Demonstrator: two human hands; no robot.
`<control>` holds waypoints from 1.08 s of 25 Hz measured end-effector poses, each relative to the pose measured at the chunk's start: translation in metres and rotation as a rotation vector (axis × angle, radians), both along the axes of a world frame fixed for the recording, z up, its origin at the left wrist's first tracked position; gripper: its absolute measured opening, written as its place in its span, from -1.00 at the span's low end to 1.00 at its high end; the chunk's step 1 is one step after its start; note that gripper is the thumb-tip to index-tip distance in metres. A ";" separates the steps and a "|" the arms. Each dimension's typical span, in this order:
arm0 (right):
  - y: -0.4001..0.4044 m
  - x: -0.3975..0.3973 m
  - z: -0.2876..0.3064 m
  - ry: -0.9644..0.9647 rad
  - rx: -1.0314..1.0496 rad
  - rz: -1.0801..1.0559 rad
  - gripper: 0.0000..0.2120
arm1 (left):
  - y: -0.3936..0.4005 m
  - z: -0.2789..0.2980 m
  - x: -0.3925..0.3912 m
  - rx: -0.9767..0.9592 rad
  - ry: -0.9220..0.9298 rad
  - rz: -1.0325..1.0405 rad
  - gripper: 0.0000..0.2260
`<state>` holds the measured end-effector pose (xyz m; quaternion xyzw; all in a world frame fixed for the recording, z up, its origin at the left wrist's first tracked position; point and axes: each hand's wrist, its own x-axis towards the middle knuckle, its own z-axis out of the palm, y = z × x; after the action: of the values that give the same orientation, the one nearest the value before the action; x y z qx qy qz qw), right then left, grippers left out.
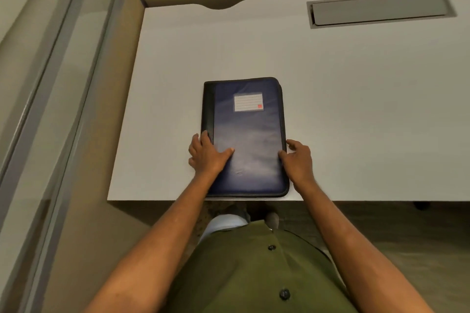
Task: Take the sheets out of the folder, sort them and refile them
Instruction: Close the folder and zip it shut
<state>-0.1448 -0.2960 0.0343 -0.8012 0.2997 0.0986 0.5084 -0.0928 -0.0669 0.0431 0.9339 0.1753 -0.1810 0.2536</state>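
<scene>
A closed blue folder (245, 137) lay flat on the white desk (356, 109), its near edge at the desk's front edge. The left hand (207, 155) rested flat on its lower left corner, fingers straight. The right hand (297, 160) touched the folder's right edge with loosely curled fingers, gripping nothing. A white label (248, 102) sat on the cover. A grey cable hatch (380, 9) lay at the desk's back, well apart; a glass partition (58, 63) stood to the left.

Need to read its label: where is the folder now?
The folder lies closed at the white desk's near edge, between the left hand and right hand.
</scene>
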 end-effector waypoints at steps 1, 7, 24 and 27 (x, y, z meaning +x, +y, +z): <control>0.002 0.000 -0.002 0.000 -0.005 -0.002 -0.56 | 0.005 -0.001 0.002 -0.049 0.022 0.095 -0.11; 0.007 0.024 -0.010 0.099 0.170 -0.181 -0.72 | 0.016 -0.022 0.031 -0.354 0.040 0.467 -0.25; 0.006 0.190 0.010 -0.001 0.257 -0.398 -0.66 | 0.004 -0.017 0.193 -0.493 -0.038 0.441 -0.47; 0.006 0.200 -0.003 0.048 0.071 -0.279 -0.61 | 0.002 -0.016 0.202 -0.417 -0.026 0.350 -0.51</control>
<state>0.0557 -0.2896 0.0312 -0.7307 0.4165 0.0569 0.5380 0.1092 -0.0649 0.0267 0.8193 0.2895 -0.1547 0.4702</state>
